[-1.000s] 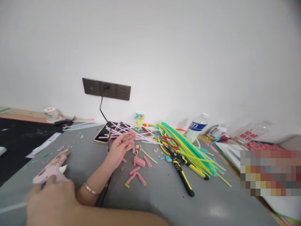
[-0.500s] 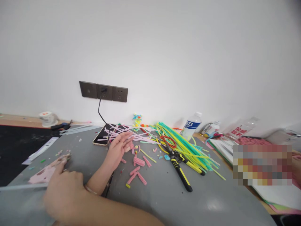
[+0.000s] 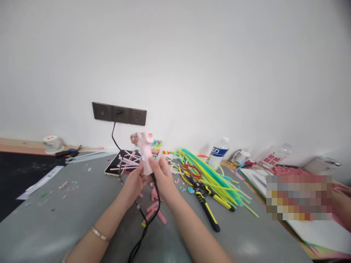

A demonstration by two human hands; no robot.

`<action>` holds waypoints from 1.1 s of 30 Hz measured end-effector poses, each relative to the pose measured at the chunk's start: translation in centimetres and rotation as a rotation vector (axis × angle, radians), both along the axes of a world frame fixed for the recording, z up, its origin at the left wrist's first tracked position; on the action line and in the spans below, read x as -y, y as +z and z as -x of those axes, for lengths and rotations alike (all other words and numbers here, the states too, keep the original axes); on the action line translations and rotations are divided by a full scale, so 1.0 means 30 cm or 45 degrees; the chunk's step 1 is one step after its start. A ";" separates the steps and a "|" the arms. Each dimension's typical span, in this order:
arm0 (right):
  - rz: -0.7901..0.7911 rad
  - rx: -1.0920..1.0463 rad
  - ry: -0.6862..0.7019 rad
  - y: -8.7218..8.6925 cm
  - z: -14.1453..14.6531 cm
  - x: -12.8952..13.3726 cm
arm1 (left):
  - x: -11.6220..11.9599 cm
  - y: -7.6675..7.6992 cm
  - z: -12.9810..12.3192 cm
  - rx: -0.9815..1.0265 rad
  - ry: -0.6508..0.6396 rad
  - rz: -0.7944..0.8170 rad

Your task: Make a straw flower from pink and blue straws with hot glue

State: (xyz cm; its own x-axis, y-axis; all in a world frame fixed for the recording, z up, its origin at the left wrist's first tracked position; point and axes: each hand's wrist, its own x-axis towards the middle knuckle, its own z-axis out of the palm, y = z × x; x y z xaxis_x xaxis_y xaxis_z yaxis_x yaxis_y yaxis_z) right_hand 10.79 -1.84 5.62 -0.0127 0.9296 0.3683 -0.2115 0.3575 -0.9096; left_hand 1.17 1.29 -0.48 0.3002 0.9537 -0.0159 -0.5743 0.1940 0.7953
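A pink hot glue gun is held up above the middle of the table, its dirty nozzle end toward the left and its black cord hanging down. My right hand is closed around the handle from the right. At the handle's lower end, my left hand touches it from the left, with its fingers partly hidden. Pink pipe cleaner pieces lie on the table below, partly covered by the cord and my hands. Behind them are pale pink pipe cleaners spread over a black tablet.
Yellow-and-black pliers lie right of my hands beside a pile of green and yellow pipe cleaners. A bottle stands behind. The cord runs to a wall socket. Another person's hand is at the right edge.
The glue gun has been picked up from the left of the table and brought to the middle by my right hand. My left hand, previously over the pipe cleaners, has come to its handle.
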 end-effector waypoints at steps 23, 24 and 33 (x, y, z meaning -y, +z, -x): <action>-0.121 0.112 -0.353 -0.203 -0.122 0.016 | 0.063 0.007 -0.019 -0.106 0.207 -0.151; -0.152 0.062 -0.431 -0.195 -0.146 -0.001 | 0.058 0.002 -0.015 -0.137 0.264 -0.172; 0.036 -0.485 -0.307 -0.152 -0.222 -0.056 | 0.070 0.004 -0.016 -0.397 0.185 -0.363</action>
State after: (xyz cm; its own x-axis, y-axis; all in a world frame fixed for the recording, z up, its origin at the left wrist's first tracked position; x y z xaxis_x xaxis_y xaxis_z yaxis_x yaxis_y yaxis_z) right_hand 17.44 -0.16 1.07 0.3368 0.8992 0.2791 -0.4468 0.4136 -0.7933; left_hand 1.64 -0.80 -0.37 0.1856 0.9650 0.1854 -0.3035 -0.1232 0.9448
